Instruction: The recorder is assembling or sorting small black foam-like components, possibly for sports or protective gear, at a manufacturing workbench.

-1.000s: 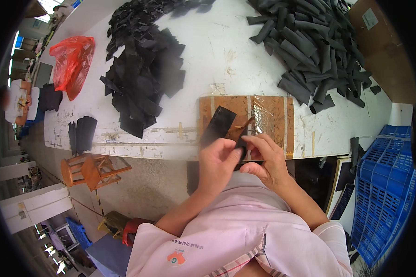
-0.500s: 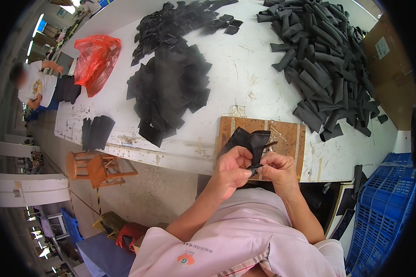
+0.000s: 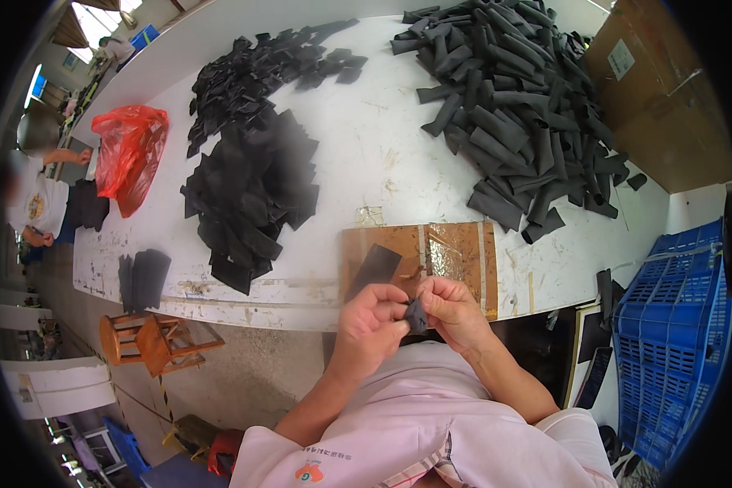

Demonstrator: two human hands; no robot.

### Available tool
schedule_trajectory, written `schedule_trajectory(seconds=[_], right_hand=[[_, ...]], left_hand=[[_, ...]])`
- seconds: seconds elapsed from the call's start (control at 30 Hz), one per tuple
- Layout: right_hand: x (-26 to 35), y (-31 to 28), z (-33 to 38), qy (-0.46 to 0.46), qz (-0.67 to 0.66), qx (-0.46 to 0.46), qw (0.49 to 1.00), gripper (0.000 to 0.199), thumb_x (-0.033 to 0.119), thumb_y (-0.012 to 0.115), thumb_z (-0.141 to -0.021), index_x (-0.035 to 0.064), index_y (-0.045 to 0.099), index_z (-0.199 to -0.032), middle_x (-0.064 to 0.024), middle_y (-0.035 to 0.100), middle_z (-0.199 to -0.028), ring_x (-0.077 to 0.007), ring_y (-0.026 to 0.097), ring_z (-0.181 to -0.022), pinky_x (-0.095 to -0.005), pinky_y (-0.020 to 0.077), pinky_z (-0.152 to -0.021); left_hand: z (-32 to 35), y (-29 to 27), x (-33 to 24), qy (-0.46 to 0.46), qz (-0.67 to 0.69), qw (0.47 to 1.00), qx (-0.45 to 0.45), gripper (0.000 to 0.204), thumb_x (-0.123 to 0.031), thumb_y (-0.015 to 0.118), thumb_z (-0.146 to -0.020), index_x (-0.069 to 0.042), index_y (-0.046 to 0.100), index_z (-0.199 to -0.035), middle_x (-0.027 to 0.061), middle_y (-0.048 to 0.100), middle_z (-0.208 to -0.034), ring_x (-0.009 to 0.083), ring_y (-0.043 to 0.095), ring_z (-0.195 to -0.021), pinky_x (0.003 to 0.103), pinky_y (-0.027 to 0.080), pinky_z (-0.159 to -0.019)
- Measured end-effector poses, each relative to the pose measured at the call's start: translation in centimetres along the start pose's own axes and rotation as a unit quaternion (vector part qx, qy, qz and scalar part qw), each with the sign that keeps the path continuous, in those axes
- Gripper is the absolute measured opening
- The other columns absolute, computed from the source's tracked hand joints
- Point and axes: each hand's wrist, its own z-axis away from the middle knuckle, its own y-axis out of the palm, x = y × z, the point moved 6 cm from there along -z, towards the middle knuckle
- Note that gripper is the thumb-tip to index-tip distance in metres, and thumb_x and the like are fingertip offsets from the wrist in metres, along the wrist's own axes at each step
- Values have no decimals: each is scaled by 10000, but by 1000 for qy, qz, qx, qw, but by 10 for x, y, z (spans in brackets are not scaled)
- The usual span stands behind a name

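Note:
Close to the table's near edge, my left hand (image 3: 372, 324) and my right hand (image 3: 455, 314) both pinch a small folded black fabric piece (image 3: 416, 315). Fingers and thumbs press on it from either side and hide part of it. Just beyond my left hand, a flat black strip (image 3: 377, 267) lies on a brown board (image 3: 457, 254) with clear tape across it. A small brown stick-like thing (image 3: 413, 277) shows above the held piece; I cannot tell whether a hand touches it.
Flat black pieces form a pile (image 3: 248, 195) at centre left. Rolled black tubes (image 3: 512, 122) heap at the right, by a cardboard box (image 3: 651, 89). A red plastic bag (image 3: 130, 154), a wooden stool (image 3: 159, 342), a blue crate (image 3: 667, 342) and another person (image 3: 37, 195) are around the table.
The black piece, upright and flared above my fingers before, is now folded down small between them. The flat strip behind shows more fully. The whole view has shifted.

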Motion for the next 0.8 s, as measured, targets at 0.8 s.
schedule_trajectory(seconds=[0.8], right_hand=[[84,44,-15,-31,192,76,978,237,248,555,-847,46,531,-725,39,432,-589,-47,341,-526,-194,308,-472]], left_hand=[[-32,51,-42,-136,513,826,190,319,19,376,-820,59,364,-1136,153,564,-823,36,322,-292,151,240,-274]])
